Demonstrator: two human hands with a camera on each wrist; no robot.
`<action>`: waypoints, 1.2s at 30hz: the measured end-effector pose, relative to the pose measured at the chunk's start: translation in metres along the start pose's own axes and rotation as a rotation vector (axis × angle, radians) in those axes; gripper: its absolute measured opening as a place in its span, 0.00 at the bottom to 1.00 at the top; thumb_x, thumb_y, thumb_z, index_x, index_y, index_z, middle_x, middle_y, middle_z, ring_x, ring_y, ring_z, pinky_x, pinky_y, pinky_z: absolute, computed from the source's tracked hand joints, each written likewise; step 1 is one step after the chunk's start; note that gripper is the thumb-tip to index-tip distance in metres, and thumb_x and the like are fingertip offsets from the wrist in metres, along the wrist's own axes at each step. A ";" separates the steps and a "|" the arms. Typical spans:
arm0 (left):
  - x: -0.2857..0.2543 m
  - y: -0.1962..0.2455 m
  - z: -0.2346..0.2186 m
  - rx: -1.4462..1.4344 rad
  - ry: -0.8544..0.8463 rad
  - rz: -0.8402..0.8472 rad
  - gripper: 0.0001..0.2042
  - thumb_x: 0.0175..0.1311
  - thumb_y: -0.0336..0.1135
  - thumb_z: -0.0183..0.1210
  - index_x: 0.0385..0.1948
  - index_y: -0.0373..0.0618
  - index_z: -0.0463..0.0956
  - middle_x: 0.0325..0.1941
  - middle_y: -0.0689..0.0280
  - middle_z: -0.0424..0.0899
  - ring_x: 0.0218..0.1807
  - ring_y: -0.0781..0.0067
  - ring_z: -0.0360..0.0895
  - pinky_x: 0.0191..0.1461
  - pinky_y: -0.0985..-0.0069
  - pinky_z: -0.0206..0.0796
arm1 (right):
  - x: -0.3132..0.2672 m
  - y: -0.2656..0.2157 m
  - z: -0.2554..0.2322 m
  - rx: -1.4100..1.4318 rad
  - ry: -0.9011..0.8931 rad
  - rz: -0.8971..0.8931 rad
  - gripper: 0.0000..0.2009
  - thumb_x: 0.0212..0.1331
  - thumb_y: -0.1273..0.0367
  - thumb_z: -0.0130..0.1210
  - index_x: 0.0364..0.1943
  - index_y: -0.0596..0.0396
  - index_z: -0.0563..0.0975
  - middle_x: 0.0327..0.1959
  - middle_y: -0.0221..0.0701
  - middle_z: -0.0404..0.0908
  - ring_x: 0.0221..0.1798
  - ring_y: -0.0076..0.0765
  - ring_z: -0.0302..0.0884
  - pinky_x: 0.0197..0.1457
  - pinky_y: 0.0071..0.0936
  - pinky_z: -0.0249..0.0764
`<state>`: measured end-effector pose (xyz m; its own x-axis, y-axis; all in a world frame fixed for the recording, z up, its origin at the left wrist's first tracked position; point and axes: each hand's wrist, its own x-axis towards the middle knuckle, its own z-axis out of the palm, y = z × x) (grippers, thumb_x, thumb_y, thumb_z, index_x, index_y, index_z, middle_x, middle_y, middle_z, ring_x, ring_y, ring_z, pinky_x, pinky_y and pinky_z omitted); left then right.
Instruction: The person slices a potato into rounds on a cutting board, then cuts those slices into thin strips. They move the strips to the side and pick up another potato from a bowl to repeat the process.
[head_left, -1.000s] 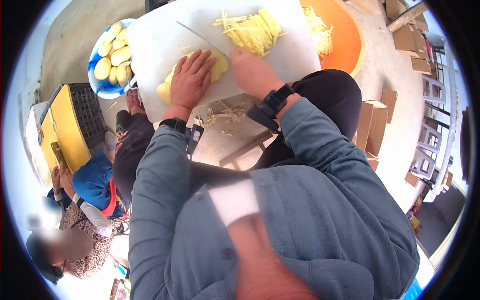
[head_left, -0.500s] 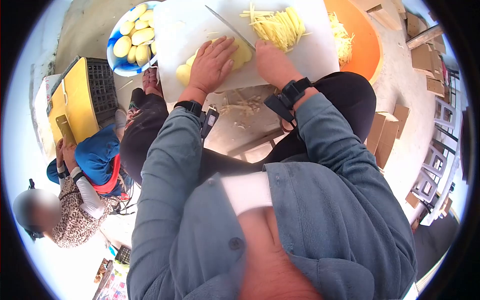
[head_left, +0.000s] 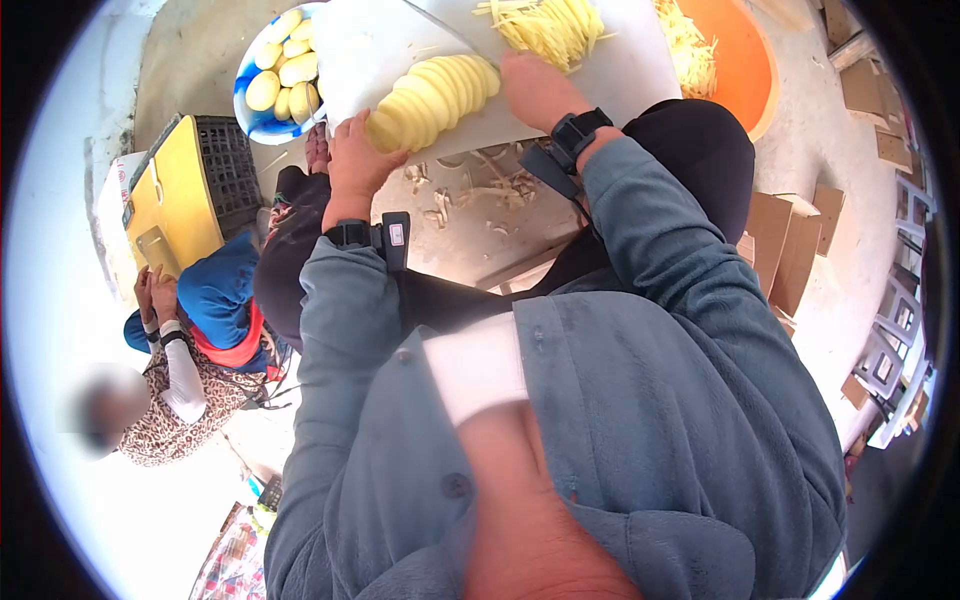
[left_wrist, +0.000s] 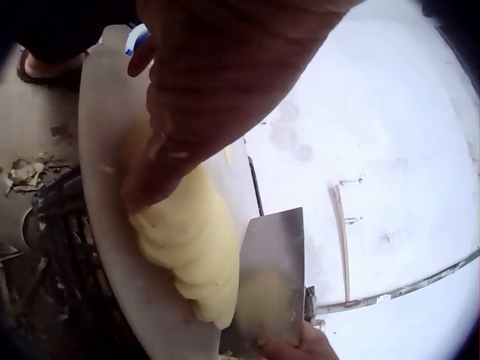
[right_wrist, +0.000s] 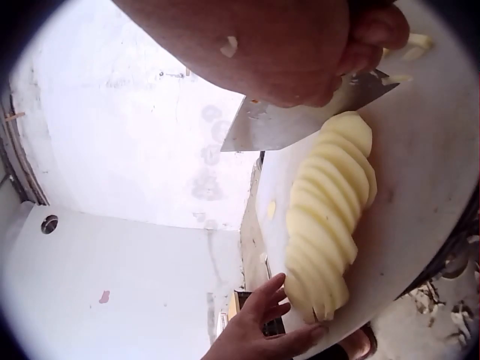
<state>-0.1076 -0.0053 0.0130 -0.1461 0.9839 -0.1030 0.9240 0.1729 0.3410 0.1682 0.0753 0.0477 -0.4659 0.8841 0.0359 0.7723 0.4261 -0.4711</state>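
Observation:
A fanned row of overlapping potato slices [head_left: 432, 100] [right_wrist: 326, 217] lies on the white cutting board [head_left: 480, 130]. My left hand [head_left: 358, 158] [right_wrist: 259, 326] touches the row's left end, thumb and fingers spread around it. In my right hand [head_left: 540, 92] [right_wrist: 300, 52] is the grip of a wide-bladed knife [left_wrist: 274, 262] [right_wrist: 285, 124], the handle mostly hidden by the fingers. Its blade stands beside the row's right end. Just beyond the right hand lies a pile of thin potato strips [head_left: 550, 30].
A blue-and-white basin [head_left: 245, 100] of whole peeled potatoes is at the board's left. To the right, an orange basin [head_left: 750, 80] holds more strips. Peelings [head_left: 490, 190] lie on the floor below. Another person [head_left: 215, 300] sits at the left near a black crate [head_left: 228, 165].
My left hand has slid off the top of the slices to their left end, uncovering the row. My right hand still holds the knife near the strips. The head view has shifted.

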 end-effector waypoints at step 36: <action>0.047 0.081 0.016 -0.061 0.404 0.574 0.23 0.54 0.37 0.61 0.55 0.52 0.74 0.64 0.59 0.69 0.66 0.55 0.64 0.68 0.58 0.53 | 0.002 -0.004 -0.010 0.071 -0.103 0.132 0.08 0.55 0.76 0.47 0.35 0.62 0.76 0.39 0.49 0.79 0.44 0.54 0.79 0.48 0.41 0.75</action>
<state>-0.0339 0.0544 0.0204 0.2275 0.8582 0.4600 0.8748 -0.3877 0.2906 0.1687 0.0769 0.0589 -0.4075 0.9054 -0.1191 0.7990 0.2903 -0.5267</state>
